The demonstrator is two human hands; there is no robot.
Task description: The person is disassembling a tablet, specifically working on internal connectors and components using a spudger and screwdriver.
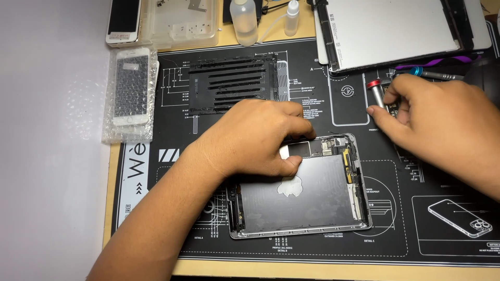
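Observation:
An opened tablet shell (307,200) lies face up on the black work mat (406,224), its grey inner plate and circuit parts showing. My left hand (255,138) rests on the shell's upper left part, thumb pressed on the grey plate and fingers bent over the top edge, where they seem to pinch a thin dark part. My right hand (437,119) is above and right of the shell, fingers closed around a small screwdriver with a red cap (375,91), its tip hidden behind the hand.
A lifted screen panel (396,31) lies at the top right, more tools (432,74) below it. A black ribbed sheet (232,86) sits top centre. Two bottles (245,21), a clear parts tray (179,23), and two phones, one in bubble wrap (130,88), are top left.

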